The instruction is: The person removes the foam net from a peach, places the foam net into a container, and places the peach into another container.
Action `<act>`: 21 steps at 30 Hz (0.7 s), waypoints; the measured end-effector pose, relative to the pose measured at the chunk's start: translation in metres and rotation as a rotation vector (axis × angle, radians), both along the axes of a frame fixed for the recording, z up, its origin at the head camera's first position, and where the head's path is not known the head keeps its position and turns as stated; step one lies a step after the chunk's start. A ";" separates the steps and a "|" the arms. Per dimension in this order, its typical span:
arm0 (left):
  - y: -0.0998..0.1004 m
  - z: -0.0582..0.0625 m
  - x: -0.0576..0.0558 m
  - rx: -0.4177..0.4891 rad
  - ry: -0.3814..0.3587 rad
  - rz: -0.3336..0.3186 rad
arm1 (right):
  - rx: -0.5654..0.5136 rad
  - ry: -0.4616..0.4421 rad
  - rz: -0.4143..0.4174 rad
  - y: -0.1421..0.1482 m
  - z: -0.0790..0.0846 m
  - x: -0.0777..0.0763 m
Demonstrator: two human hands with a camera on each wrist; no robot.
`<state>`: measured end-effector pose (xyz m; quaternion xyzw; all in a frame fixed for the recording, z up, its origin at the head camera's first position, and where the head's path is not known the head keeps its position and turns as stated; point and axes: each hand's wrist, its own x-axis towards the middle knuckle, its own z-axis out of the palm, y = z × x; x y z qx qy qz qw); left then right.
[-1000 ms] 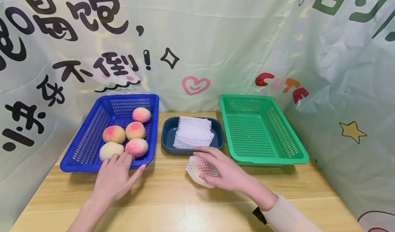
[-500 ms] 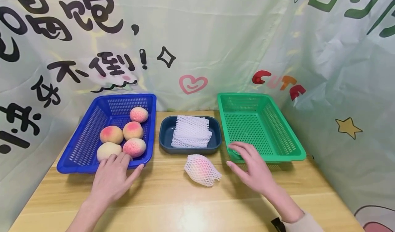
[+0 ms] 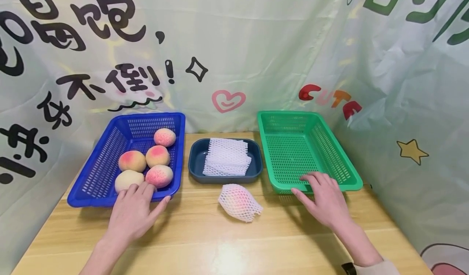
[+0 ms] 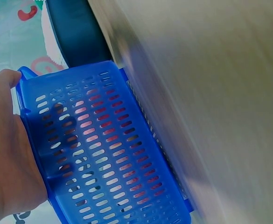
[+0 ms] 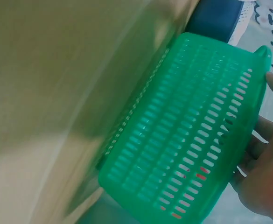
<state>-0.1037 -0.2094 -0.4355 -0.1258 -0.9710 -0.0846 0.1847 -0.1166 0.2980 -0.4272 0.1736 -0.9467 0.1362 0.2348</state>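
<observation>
In the head view, my left hand (image 3: 133, 212) rests over the near rim of the blue basket (image 3: 78, 197), fingers inside beside a pale peach (image 3: 129, 180) and thumb along the rim. Several more peaches, among them a pink-speckled peach (image 3: 159, 176), lie in this basket. My right hand (image 3: 326, 199) lies over the near rim of the green basket (image 3: 293, 157), fingers inside and thumb at the rim. Between the hands, a peach in a white foam net (image 3: 239, 202) lies on the table. The right wrist view shows the thumb at the green basket's rim (image 5: 253, 126).
A dark blue tray (image 3: 196, 173) stands between the baskets, with white foam nets (image 3: 227, 157) stacked in it. The wooden table (image 3: 205, 246) runs back to a printed cloth (image 3: 234, 43), which also hangs along the sides.
My right hand has let go of the netted peach and moved right to the green basket's near rim. My left hand stays on the blue basket. The view has shifted slightly.
</observation>
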 end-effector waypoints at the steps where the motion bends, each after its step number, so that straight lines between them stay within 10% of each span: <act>1: 0.000 0.000 0.000 0.000 0.001 0.000 | 0.009 -0.011 -0.009 0.001 -0.001 0.000; 21: -0.001 0.002 0.002 0.018 -0.012 -0.006 | 0.082 -0.043 -0.015 0.005 -0.016 -0.001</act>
